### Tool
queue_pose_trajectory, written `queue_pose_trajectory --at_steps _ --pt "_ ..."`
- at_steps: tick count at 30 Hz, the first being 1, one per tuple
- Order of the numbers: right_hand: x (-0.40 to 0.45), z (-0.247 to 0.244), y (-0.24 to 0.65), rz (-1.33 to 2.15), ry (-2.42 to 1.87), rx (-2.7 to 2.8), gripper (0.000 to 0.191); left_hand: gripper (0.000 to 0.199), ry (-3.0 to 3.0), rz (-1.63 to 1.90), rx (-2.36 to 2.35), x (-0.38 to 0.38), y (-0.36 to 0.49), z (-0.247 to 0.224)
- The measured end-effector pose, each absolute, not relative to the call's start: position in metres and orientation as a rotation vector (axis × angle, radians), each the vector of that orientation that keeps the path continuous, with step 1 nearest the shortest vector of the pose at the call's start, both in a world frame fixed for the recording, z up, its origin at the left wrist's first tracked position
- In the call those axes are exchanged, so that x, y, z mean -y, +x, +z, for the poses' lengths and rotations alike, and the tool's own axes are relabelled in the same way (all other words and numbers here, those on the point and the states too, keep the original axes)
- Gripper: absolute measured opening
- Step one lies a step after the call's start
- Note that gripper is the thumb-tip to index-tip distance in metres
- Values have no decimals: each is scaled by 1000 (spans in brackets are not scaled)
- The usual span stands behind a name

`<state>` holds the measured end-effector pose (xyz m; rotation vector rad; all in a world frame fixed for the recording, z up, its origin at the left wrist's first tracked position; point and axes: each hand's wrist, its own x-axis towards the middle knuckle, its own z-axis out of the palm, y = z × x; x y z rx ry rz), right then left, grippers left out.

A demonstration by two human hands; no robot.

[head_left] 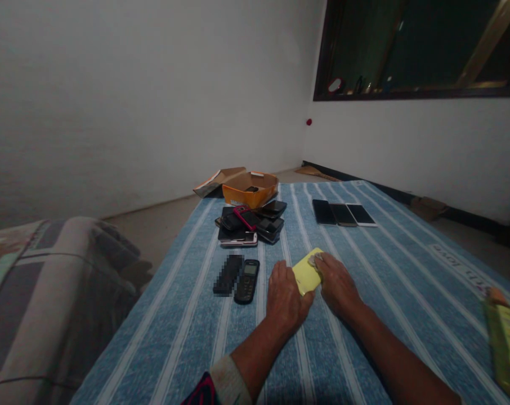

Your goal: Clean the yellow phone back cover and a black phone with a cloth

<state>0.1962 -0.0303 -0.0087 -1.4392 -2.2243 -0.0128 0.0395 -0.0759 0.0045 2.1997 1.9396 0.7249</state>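
Note:
A flat yellow phone (307, 272), its smooth side facing up, is held just above or on the striped cloth. My left hand (283, 295) grips its left end, fingers along the far edge and thumb on the near side. At the other end, my right hand (338, 284) pinches a small greyish wad (314, 259) against the yellow surface. That wad looks like cloth or tissue, mostly hidden by the fingers. Left of my hands lie a black keypad phone (247, 281) and a dark rectangular item (228, 274) blurred by pixels.
A pile of phones (249, 222) lies before an open orange box (257, 197). Three touchscreen phones (343, 214) are lined up at the far right. A yellow-green bottle (506, 343) stands at the right edge. Blue striped cloth (174, 337) covers the table.

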Motion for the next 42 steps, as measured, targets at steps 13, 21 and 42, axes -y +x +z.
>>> queue_pose_trajectory --at_steps 13,21,42 --pt "40 -14 186 -46 -1316 2255 37 57 2183 670 -1936 77 39 9" --pt "28 -19 197 -16 -1317 2194 39 57 2156 689 -1928 78 40 12" --pt "16 19 160 83 -1239 2471 25 56 2046 756 -1923 73 40 16"
